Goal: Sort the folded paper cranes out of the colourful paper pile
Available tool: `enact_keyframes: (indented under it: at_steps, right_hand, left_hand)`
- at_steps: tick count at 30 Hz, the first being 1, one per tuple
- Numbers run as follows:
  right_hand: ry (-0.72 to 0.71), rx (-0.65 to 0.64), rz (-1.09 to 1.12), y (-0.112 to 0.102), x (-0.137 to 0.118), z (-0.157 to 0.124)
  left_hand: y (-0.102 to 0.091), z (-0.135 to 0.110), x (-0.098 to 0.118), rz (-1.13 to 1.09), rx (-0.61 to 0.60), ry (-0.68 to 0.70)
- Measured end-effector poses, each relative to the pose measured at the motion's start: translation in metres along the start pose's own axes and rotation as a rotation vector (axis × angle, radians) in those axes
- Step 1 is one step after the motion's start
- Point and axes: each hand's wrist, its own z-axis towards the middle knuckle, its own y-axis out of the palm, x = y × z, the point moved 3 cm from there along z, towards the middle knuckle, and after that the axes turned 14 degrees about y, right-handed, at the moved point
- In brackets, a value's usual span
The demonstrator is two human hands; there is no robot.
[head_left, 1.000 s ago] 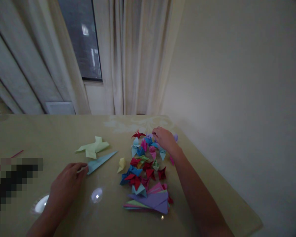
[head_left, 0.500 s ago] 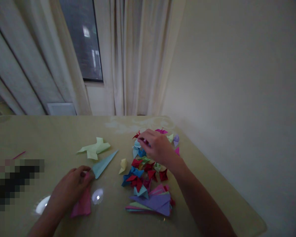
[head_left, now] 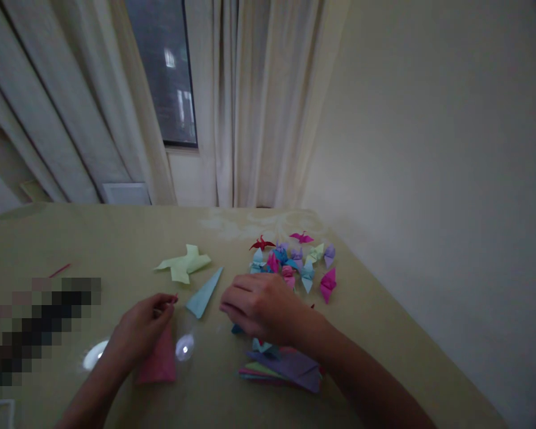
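At the left, the fingers of my left hand (head_left: 145, 328) are pinched together, with a small dark pink folded paper piece (head_left: 174, 298) at their tips. Under that hand lies a pink paper strip (head_left: 159, 362). A light blue narrow paper wedge (head_left: 204, 293) rests just right of it. My right hand (head_left: 263, 304) hovers over the near left part of a group of folded paper cranes, its fingers closed. What they hold, if anything, is hidden. Beyond it sit a red crane (head_left: 262, 243) and a magenta crane (head_left: 327, 285). Several nearer folded pieces are covered by the hand.
A pale green pinwheel-like folded paper (head_left: 185, 262) lies beyond my left hand. A stack of coloured folded papers (head_left: 290, 370) is in front of my right wrist. A thin red stick (head_left: 60, 270) lies far left. The wall (head_left: 429, 179) borders the table's right edge.
My right hand has moved back toward me and left, from the far cranes to the near part of the group, uncovering the far cranes. The view has shifted slightly left.
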Motion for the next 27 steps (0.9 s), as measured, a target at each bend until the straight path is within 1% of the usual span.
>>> enact_keyframes:
  at_steps: [2,4,5,7,9,12,16,19,22,25,27]
  right_hand:
    - [0.023,0.013,0.009,0.001,0.003,0.001]
    - [0.042,0.028,0.019,0.002,0.004,0.003]
    - [0.051,0.03,0.03,0.002,0.005,0.003]
    - [0.077,0.022,0.061,0.004,0.006,0.004]
    - [0.117,0.003,0.095,0.008,0.006,0.004]
    - [0.155,-0.024,0.14,0.015,0.004,0.003]
    - [0.152,-0.08,0.197,0.022,-0.002,0.003]
    - [0.162,-0.074,0.263,0.022,-0.003,0.005]
    - [0.174,-0.031,0.343,0.02,0.002,0.006]
    - [0.188,0.004,0.405,0.019,0.007,0.006]
    - [0.194,0.006,0.423,0.019,0.01,0.006]
  left_hand:
    - [-0.008,0.0,0.012,-0.064,0.143,0.005]
    - [-0.01,-0.002,0.029,-0.228,0.247,0.007]
    - [-0.009,-0.003,0.038,-0.342,0.277,0.007]
    - [-0.003,-0.007,0.055,-0.6,0.283,0.015]
    - [0.007,-0.011,0.068,-0.815,0.237,0.009]
    - [0.02,-0.017,0.077,-0.965,0.154,-0.024]
    - [0.027,-0.019,0.077,-1.05,0.15,-0.034]
    - [0.028,-0.019,0.076,-1.076,0.139,-0.025]
    - [0.029,-0.018,0.076,-0.986,0.102,0.023]
    - [0.033,-0.02,0.078,-0.85,0.031,0.051]
    - [0.036,-0.022,0.082,-0.817,-0.012,0.069]
